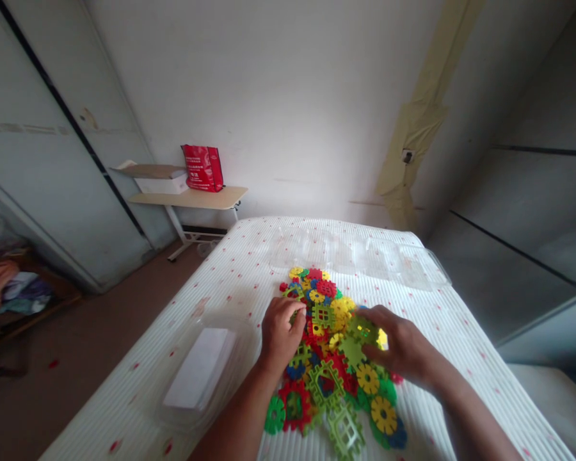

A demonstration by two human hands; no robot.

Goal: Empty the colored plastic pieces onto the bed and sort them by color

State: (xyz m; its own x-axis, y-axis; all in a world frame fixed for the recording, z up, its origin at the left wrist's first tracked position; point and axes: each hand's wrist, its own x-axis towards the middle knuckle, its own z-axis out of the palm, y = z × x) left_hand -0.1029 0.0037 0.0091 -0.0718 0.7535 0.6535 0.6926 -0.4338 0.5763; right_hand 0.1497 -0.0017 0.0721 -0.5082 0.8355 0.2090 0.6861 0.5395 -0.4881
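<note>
A heap of toothed plastic building pieces in red, yellow, green and blue lies on the bed, with yellow notched discs point(367, 379) and a green window-shaped piece point(325, 384) among them. My left hand point(282, 328) is at the heap's left side, fingers curled and thumb drawn in; what they pinch, if anything, is hidden. On the right side, my right hand point(398, 342) has its fingers and thumb around the edge of a light green building piece point(363, 329). Another light green piece point(352, 353) lies just below it.
Left of the heap is a clear plastic tray point(160, 415) with a white block-like item point(200, 368) in it. A clear compartmented tray point(343, 251) lies across the far end of the bed. Beyond stands a small table point(206, 198) with a red bag point(204, 168) and a box point(160, 184).
</note>
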